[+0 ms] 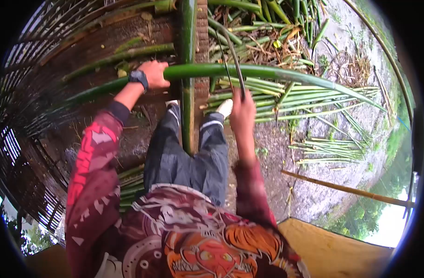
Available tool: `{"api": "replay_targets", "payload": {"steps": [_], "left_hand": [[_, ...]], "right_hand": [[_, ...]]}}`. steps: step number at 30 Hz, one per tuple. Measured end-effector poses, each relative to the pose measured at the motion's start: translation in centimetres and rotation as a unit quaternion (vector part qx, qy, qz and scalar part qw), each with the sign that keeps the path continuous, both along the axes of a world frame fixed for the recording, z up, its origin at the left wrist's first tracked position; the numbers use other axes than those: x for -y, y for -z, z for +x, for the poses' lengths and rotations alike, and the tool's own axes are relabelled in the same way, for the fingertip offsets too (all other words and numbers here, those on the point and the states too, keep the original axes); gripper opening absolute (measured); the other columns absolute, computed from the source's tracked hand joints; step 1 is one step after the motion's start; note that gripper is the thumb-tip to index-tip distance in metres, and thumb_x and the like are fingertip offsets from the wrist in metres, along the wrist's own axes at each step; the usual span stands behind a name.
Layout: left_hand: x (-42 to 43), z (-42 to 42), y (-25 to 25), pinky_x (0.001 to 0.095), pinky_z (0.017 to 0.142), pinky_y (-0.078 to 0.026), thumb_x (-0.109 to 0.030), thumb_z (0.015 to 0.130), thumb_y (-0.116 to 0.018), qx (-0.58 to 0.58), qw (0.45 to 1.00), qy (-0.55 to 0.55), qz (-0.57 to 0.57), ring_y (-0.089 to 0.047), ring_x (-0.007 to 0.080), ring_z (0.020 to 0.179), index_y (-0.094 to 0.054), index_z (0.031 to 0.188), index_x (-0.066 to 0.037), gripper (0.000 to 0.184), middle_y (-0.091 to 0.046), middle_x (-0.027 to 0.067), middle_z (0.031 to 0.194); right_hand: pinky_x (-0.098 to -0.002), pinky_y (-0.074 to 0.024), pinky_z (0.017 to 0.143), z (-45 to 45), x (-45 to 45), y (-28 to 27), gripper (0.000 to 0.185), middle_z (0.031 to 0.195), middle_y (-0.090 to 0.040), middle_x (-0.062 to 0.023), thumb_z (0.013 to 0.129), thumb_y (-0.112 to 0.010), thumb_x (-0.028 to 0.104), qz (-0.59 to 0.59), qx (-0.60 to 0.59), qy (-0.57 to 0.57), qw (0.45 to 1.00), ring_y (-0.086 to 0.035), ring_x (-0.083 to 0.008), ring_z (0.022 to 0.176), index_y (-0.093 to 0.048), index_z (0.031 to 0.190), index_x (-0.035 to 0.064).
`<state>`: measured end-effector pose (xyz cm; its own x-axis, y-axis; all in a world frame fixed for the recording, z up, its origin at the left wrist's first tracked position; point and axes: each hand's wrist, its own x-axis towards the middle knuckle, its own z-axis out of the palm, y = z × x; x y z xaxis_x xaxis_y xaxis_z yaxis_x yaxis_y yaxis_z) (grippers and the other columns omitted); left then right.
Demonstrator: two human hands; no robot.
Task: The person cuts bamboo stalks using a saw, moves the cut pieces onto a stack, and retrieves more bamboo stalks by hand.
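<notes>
Our left hand point(154, 75), with a dark wristwatch point(138, 78) above it, grips a long green bamboo pole point(277, 72) from above, the fingers and thumb closed about it. The pole runs crosswise in front of us, curving down toward both ends, and crosses over a thick bamboo stem point(188, 41) that points away from us, between our legs point(165, 148). Our left hand sits just left of that crossing.

To the right of the crossing, our right hand point(243, 109) holds a bow saw point(235, 51), the fingers wrapped around its near end. The hand is blurred, so we can't make out each finger. The saw's curved frame and thin blade slant across the pole; we'd say the blade is at or very near it, though the contact itself isn't clear.

A brick strip point(202, 46) runs beside the thick stem. Cut green stalks point(263, 99) lie on the ground to the right, with brown husks point(277, 51) beyond them, and a smaller bundle point(330, 150) lies nearer us.
</notes>
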<state>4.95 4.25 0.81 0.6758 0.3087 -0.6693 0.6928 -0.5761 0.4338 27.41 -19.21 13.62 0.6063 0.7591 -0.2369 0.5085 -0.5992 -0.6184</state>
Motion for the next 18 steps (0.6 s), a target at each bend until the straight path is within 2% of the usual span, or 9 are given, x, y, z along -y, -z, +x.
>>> {"api": "replay_targets", "payload": {"steps": [3,5,6,7,9,11,13,15,18], "left_hand": [[-1.4,-0.1,-0.1,0.0508,0.08,-0.06,-0.044,0.069,-0.079,0.028,0.998,0.035,0.033,-0.072,0.0417,0.088,-0.064,0.121,-0.01,0.064,-0.074,0.0215,0.096],[0.7,-1.3,0.3,0.0478,0.076,-0.057,-0.041,0.074,-0.081,0.193,0.972,0.026,0.133,-0.071,0.0363,0.087,-0.061,0.119,-0.01,0.058,-0.071,0.0156,0.094],[1.6,-2.0,0.1,0.042,0.077,-0.055,-0.044,0.078,-0.08,0.277,0.92,0.08,0.264,-0.068,0.0302,0.09,-0.062,0.119,-0.008,0.057,-0.067,0.0109,0.096],[2.3,-2.2,0.4,0.0389,0.08,-0.053,-0.046,0.075,-0.082,0.277,0.901,0.093,0.321,-0.065,0.027,0.094,-0.062,0.121,-0.006,0.064,-0.067,0.0079,0.101],[3.0,-2.6,1.0,0.0402,0.081,-0.052,-0.042,0.073,-0.085,0.239,0.911,0.097,0.323,-0.065,0.027,0.094,-0.062,0.126,-0.006,0.068,-0.066,0.0077,0.103],[4.6,-1.7,0.6,0.0417,0.084,-0.051,-0.037,0.071,-0.087,0.202,0.922,0.088,0.318,-0.065,0.0272,0.095,-0.063,0.118,-0.007,0.061,-0.066,0.0084,0.103],[6.3,-0.4,0.7,0.0422,0.087,-0.05,-0.032,0.07,-0.087,0.102,0.93,-0.038,0.351,-0.065,0.0277,0.099,-0.062,0.107,-0.009,0.05,-0.066,0.0089,0.102],[6.1,0.0,0.6,0.0447,0.083,-0.053,-0.031,0.073,-0.084,0.115,0.923,-0.072,0.36,-0.067,0.0293,0.094,-0.06,0.098,-0.011,0.04,-0.066,0.0093,0.094],[5.3,-0.1,0.2,0.0507,0.077,-0.058,-0.035,0.076,-0.076,0.123,0.958,-0.082,0.247,-0.072,0.035,0.085,-0.062,0.1,-0.007,0.039,-0.073,0.0138,0.09]], "right_hand": [[-0.0521,-0.0459,0.061,-0.3,-3.7,0.3,0.028,0.075,-0.062,-0.0276,0.107,-0.053,0.026,0.008,-0.092,0.078,0.993,-0.061,-0.0491,0.069,-0.058,0.098,0.0004],[-0.0527,-0.046,0.062,-0.5,-2.9,0.0,0.028,0.075,-0.062,-0.028,0.107,-0.054,0.027,-0.006,-0.101,0.109,0.989,-0.063,-0.0481,0.069,-0.059,0.1,0.0006],[-0.0528,-0.0461,0.062,-0.6,-2.7,0.4,0.028,0.074,-0.062,-0.0287,0.107,-0.054,0.028,0.002,-0.088,0.094,0.992,-0.063,-0.0485,0.069,-0.06,0.102,0.0006],[-0.0465,-0.0458,0.065,-1.2,-3.4,-0.6,0.031,0.076,-0.061,-0.0226,0.107,-0.053,0.027,-0.027,-0.07,0.099,0.992,-0.059,-0.0396,0.069,-0.06,0.098,-0.0014],[-0.0488,-0.0457,0.067,-1.5,-3.5,-1.2,0.031,0.078,-0.061,-0.0253,0.107,-0.053,0.027,-0.038,-0.095,0.119,0.988,-0.059,-0.0457,0.072,-0.059,0.098,-0.0021],[-0.0482,-0.0456,0.067,-1.3,-3.3,-1.3,0.031,0.08,-0.062,-0.0252,0.107,-0.053,0.027,-0.032,-0.095,0.109,0.989,-0.059,-0.0447,0.073,-0.059,0.099,-0.0022],[-0.0529,-0.0447,0.059,-1.5,-2.6,0.0,0.029,0.071,-0.062,-0.0267,0.108,-0.053,0.029,-0.006,-0.062,0.088,0.994,-0.062,-0.048,0.066,-0.06,0.102,0.0018],[-0.0521,-0.0445,0.058,-1.6,-2.1,0.0,0.03,0.07,-0.061,-0.0256,0.108,-0.053,0.03,-0.004,-0.073,0.1,0.992,-0.062,-0.0474,0.065,-0.059,0.1,0.0019],[-0.0485,-0.0436,0.055,-1.4,0.4,1.2,0.028,0.068,-0.059,-0.0234,0.107,-0.055,0.028,0.007,-0.077,0.098,0.992,-0.059,-0.0446,0.061,-0.056,0.096,0.0026]]}}
